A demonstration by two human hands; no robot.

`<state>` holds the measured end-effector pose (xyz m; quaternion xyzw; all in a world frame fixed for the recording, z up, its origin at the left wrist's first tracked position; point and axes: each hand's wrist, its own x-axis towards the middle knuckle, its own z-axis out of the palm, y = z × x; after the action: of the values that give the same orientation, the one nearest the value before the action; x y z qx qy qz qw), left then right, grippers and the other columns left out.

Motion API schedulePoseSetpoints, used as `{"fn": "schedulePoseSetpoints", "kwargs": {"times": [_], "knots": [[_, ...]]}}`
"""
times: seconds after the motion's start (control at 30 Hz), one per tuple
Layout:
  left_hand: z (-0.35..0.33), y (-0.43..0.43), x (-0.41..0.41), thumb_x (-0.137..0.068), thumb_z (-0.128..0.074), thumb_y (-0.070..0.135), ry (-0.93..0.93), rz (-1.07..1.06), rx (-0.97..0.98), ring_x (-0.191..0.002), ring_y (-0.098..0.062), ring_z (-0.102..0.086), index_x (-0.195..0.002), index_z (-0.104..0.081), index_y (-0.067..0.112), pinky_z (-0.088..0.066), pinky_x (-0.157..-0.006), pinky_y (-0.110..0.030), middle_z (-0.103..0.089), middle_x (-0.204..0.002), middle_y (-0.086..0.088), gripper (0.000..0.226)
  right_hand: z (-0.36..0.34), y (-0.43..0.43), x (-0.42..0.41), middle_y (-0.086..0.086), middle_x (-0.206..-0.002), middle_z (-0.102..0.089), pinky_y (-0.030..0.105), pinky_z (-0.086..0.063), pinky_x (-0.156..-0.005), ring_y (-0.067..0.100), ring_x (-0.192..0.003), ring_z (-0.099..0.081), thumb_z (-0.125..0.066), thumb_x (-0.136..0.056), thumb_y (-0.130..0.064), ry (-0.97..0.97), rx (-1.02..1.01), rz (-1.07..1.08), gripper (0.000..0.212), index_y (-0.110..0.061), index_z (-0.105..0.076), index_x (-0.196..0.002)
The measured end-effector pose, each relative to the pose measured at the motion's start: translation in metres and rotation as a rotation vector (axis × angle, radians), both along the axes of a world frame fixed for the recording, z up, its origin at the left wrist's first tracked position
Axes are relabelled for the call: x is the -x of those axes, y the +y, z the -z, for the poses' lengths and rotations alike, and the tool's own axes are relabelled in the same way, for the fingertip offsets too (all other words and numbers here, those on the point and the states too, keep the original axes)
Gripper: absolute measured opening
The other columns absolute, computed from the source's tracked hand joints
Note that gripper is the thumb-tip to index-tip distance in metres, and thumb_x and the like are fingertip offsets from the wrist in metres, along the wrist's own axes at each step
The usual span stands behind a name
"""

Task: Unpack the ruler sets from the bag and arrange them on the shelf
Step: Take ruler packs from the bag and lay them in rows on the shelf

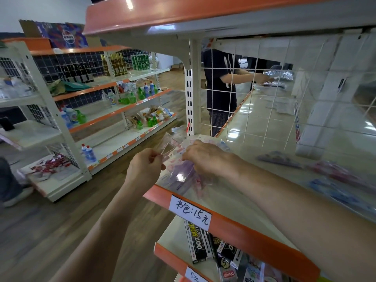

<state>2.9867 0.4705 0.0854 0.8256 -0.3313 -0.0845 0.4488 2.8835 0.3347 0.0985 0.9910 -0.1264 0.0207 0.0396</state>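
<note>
Your L grip [145, 167] pinches a ruler-set pack [169, 148] at the shelf's [254, 129] front-left corner; R grip [205, 159] clutches the ruler-set pile [183, 176] just beside it.

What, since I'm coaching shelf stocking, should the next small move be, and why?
Probably draw the ruler set pinched in the left hand clear of the pile and lay it flat on the shelf. That packet hangs past the shelf's left end, while the right hand covers the pile, seemingly steadying it.
</note>
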Motion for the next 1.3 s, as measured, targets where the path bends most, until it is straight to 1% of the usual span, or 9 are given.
{"fn": "schedulePoseSetpoints", "kwargs": {"times": [0.2,0.33,0.47,0.67,0.77,0.93,1.03,1.13,1.3], "knots": [[0.004,0.002,-0.003,-0.096,-0.047,0.017,0.007,-0.013,0.006,-0.077,-0.019,-0.062,-0.102,-0.059,0.014,-0.055,-0.079,-0.041,-0.067,-0.079,0.002,0.014,0.0,-0.001,0.0,0.004,-0.115,-0.055,0.031,-0.04,-0.075,0.022,-0.11,-0.046,-0.05,-0.092,-0.002,0.026,0.142,-0.051,0.038,-0.016,-0.061,-0.125],[0.003,-0.002,-0.002,-0.094,-0.049,0.018,0.014,-0.01,0.005,-0.066,-0.016,-0.055,-0.1,-0.061,0.014,-0.046,-0.064,-0.03,-0.068,-0.084,-0.003,0.014,0.005,-0.002,0.002,0.003,-0.107,-0.059,0.03,-0.037,-0.066,0.022,-0.105,-0.049,-0.051,-0.096,-0.01,-0.061,0.209,-0.094,0.026,-0.015,-0.068,-0.114],[-0.003,-0.004,0.003,-0.094,-0.05,0.022,0.065,-0.033,0.073,-0.062,-0.016,-0.051,-0.098,-0.059,0.016,-0.04,-0.058,-0.028,-0.067,-0.085,-0.004,0.011,0.0,-0.004,0.009,0.005,-0.104,-0.063,0.032,-0.044,-0.074,0.024,-0.104,-0.052,-0.049,-0.097,-0.013,-0.252,0.188,-0.136,0.024,-0.012,-0.071,-0.107],[-0.021,-0.012,0.02,-0.098,-0.043,0.017,0.245,-0.008,0.248,-0.065,-0.018,-0.048,-0.093,-0.06,0.015,-0.036,-0.054,-0.029,-0.064,-0.079,-0.005,0.018,-0.03,-0.007,0.037,-0.001,-0.104,-0.07,0.026,-0.037,-0.07,0.019,-0.094,-0.062,-0.047,-0.097,-0.023,-0.384,-0.225,0.062,0.024,-0.02,-0.069,-0.107],[-0.029,-0.023,0.034,-0.1,-0.041,0.026,0.389,0.081,0.313,-0.058,-0.015,-0.043,-0.097,-0.061,0.008,-0.035,-0.051,-0.028,-0.063,-0.074,-0.007,0.027,-0.042,-0.015,0.061,-0.004,-0.094,-0.07,0.028,-0.048,-0.076,0.014,-0.088,-0.066,-0.048,-0.097,-0.021,-0.36,-0.431,0.119,0.023,-0.019,-0.069,-0.108],[-0.038,-0.051,0.066,-0.095,-0.053,0.031,0.441,0.292,0.304,-0.049,-0.013,-0.042,-0.093,-0.063,0.006,-0.036,-0.047,-0.024,-0.067,-0.074,-0.006,0.026,-0.052,-0.029,0.106,0.009,-0.083,-0.068,0.021,-0.051,-0.066,0.014,-0.067,-0.065,-0.053,-0.096,-0.013,-0.359,-0.707,0.189,0.019,-0.008,-0.069,-0.106],[-0.038,-0.072,0.09,-0.09,-0.06,0.011,0.409,0.418,0.258,-0.044,-0.012,-0.041,-0.089,-0.063,0.007,-0.034,-0.044,-0.022,-0.066,-0.07,-0.005,0.005,-0.057,-0.037,0.142,0.007,-0.081,-0.066,0.019,-0.051,-0.065,0.009,-0.063,-0.063,-0.056,-0.095,-0.012,-0.402,-0.716,0.275,0.02,-0.004,-0.069,-0.106],[-0.039,-0.092,0.119,-0.088,-0.061,0.007,0.449,0.491,0.243,-0.041,-0.01,-0.04,-0.087,-0.061,0.006,-0.033,-0.041,-0.02,-0.066,-0.067,-0.005,0.001,-0.059,-0.045,0.182,0.003,-0.091,-0.068,0.032,-0.054,-0.081,0.013,-0.078,-0.066,-0.065,-0.088,-0.014,-0.437,-0.698,0.378,0.027,-0.011,-0.066,-0.116],[-0.043,-0.116,0.171,-0.09,-0.06,0.009,0.551,0.576,0.232,-0.046,-0.011,-0.04,-0.094,-0.06,0.003,-0.034,-0.042,-0.018,-0.065,-0.069,-0.007,0.007,-0.058,-0.043,0.243,-0.012,-0.103,-0.058,0.025,-0.049,-0.08,0.006,-0.092,-0.056,-0.07,-0.083,-0.028,-0.29,-0.353,0.514,0.046,-0.03,-0.054,-0.126]]}}
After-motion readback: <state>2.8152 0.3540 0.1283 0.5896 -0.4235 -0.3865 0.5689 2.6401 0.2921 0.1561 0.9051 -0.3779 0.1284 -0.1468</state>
